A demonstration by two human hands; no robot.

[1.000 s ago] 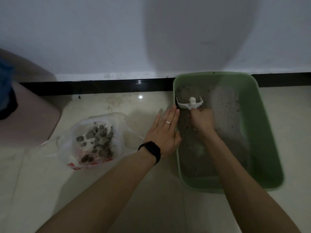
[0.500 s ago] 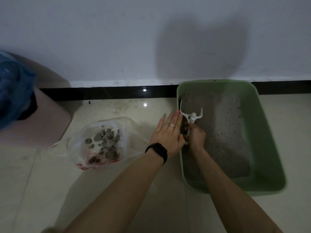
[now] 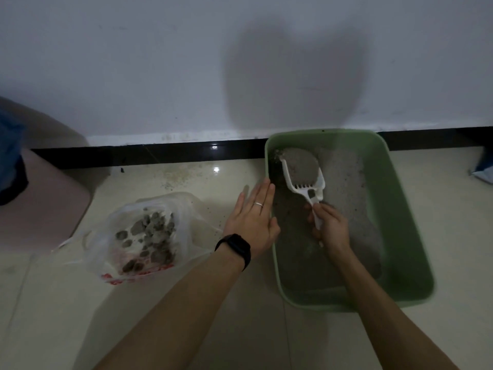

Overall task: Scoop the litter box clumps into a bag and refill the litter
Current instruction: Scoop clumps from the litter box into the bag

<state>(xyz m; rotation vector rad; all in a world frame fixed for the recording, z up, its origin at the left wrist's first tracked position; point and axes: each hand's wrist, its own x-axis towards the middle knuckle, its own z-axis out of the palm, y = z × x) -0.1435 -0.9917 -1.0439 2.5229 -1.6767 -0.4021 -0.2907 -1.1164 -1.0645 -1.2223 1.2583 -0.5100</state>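
Note:
A green litter box (image 3: 400, 209) sits on the floor against the wall, holding grey litter. Over the box's far left corner is a white slotted scoop (image 3: 304, 180), heaped with a grey mass, and my right hand (image 3: 329, 228) grips its handle. My left hand (image 3: 253, 217), fingers straight, lies flat against the outside of the box's left wall. To the left, a clear plastic bag (image 3: 149, 233) with red print lies open on the floor with several dark clumps inside.
A white wall and black baseboard (image 3: 160, 153) run behind the box. A pinkish object (image 3: 40, 204) with blue fabric stands at the far left. Litter grains are scattered on the tiles near the baseboard. A pale bag corner (image 3: 482, 174) shows at the right edge.
The scoop, earlier held upright and low by the box's left wall, now lies flatter at the far left corner, loaded with a grey mass. My left hand stays on the box wall.

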